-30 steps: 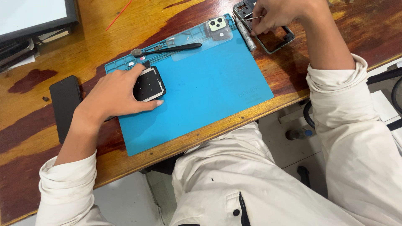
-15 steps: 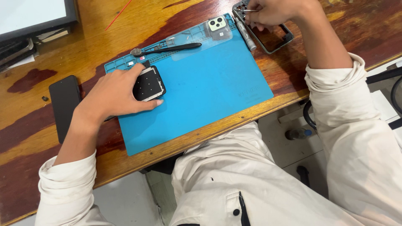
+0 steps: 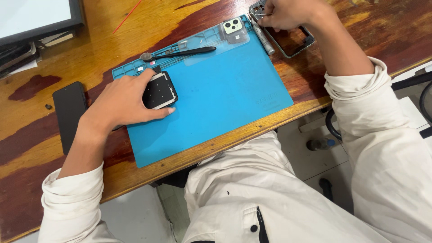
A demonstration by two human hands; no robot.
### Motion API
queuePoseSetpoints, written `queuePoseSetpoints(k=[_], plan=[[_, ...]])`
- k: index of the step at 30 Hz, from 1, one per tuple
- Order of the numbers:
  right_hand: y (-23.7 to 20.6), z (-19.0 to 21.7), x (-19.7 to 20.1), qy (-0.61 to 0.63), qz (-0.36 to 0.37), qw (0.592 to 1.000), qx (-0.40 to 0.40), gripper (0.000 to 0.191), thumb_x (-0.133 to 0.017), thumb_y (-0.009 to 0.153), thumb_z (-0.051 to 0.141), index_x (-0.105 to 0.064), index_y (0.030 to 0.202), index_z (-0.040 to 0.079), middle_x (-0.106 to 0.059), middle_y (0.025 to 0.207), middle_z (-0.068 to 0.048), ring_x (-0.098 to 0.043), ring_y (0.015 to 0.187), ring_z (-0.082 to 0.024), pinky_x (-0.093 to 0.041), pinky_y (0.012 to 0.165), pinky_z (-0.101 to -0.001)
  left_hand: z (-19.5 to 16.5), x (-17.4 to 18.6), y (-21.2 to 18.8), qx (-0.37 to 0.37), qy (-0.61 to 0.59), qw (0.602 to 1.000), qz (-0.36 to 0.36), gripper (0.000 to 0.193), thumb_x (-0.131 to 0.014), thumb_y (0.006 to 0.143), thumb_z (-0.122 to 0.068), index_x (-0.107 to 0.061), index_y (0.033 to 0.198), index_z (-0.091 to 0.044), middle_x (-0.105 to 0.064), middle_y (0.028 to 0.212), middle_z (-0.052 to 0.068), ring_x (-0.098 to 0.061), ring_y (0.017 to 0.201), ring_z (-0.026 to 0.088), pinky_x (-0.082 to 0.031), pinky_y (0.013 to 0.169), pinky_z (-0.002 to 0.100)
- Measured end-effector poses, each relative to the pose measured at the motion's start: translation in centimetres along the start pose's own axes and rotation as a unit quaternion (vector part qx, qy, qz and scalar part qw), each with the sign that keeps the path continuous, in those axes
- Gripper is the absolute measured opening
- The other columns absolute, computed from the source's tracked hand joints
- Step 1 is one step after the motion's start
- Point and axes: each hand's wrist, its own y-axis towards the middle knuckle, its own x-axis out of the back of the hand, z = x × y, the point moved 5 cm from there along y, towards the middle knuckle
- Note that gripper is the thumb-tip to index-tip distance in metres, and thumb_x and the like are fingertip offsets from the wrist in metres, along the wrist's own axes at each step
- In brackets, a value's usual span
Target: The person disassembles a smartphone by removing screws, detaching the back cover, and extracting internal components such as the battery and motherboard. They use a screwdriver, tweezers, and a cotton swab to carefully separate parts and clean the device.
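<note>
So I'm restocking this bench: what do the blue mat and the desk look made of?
The blue mat looks like soft matte silicone or rubber: even colour, moulded compartments along its far edge. The desk looks like varnished wood: visible grain, glossy sheen, dark worn patches.
</note>
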Motion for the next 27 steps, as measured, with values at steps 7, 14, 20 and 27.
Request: queuePoseSetpoints(k=[7,14,20,27], plan=[[-0.1,0.2,0.0,-0.003,-0.005,1.0,-0.012,0.027,-0.068,0.104,0.029,-0.075,0.104,0.003,-0.073,0.077,-0.012,-0.066,0.058,-0.023,-0.054,0.05,-0.0386,0.1,0.0,0.1,0.003,0.0,1.0,-0.001,0.076,-0.084,0.064,-0.054,-0.062,0.115,-0.002,-0.073,0.082,0.023,-0.073,0.075,0.04,-0.058,0.069,0.049],[0.0,-0.3,-0.3,-0.013,-0.004,1.0,-0.022,0.027,-0.068,0.104,0.029,-0.076,0.101,0.004,-0.073,0.075,-0.012,-0.065,0.058,-0.023,-0.055,0.052,-0.0388,0.1,-0.1,0.1,0.017,0.007,1.0,0.009,0.077,-0.084,0.064,-0.055,-0.062,0.115,-0.002,-0.073,0.082,0.022,-0.073,0.074,0.039,-0.058,0.068,0.048],[-0.6,0.1,0.3,-0.022,-0.006,0.999,-0.027,0.03,-0.068,0.105,0.032,-0.076,0.097,0.003,-0.071,0.074,-0.013,-0.064,0.057,-0.024,-0.054,0.052,-0.0414,0.1,0.0,0.0,0.01,0.006,1.0,0.007,0.077,-0.084,0.064,-0.056,-0.062,0.114,-0.002,-0.073,0.082,0.023,-0.073,0.076,0.04,-0.058,0.069,0.048],[-2.1,-0.7,2.0,0.062,0.014,0.998,-0.005,0.031,-0.066,0.103,0.034,-0.076,0.096,0.005,-0.072,0.073,-0.01,-0.068,0.062,-0.02,-0.056,0.062,-0.0396,-0.1,0.1,0.0,0.007,0.005,1.0,0.006,0.076,-0.084,0.064,-0.055,-0.062,0.114,-0.002,-0.073,0.082,0.022,-0.073,0.076,0.04,-0.058,0.069,0.049]])
